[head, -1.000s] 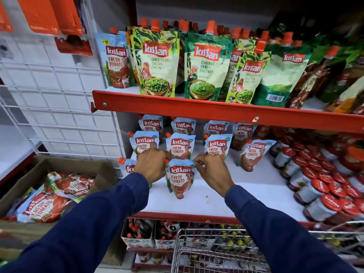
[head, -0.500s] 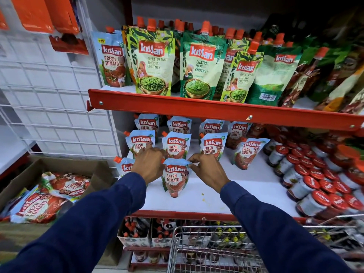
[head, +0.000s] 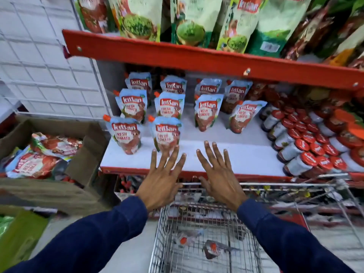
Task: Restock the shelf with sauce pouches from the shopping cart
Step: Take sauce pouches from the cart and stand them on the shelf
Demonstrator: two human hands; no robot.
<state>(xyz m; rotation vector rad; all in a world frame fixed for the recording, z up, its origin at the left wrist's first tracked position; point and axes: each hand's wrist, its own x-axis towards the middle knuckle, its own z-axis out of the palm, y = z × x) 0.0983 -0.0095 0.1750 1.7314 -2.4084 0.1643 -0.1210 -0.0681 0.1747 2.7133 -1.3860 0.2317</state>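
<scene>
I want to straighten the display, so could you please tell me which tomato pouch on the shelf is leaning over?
The rightmost tomato pouch, beside the red-lidded jars, tilts right; the others stand upright.

**Shelf, cart and box around my hands**

I see sauce pouches [head: 166,134] standing in rows on the shelf [head: 236,156], jars [head: 307,152] to their right, the shopping cart [head: 206,233] below in front, and a cardboard box [head: 86,146] at left holding more pouches.

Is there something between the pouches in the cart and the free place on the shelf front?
Nothing visible. The white shelf is bare right of the front tomato pouch; both open hands hover above the cart.
</scene>
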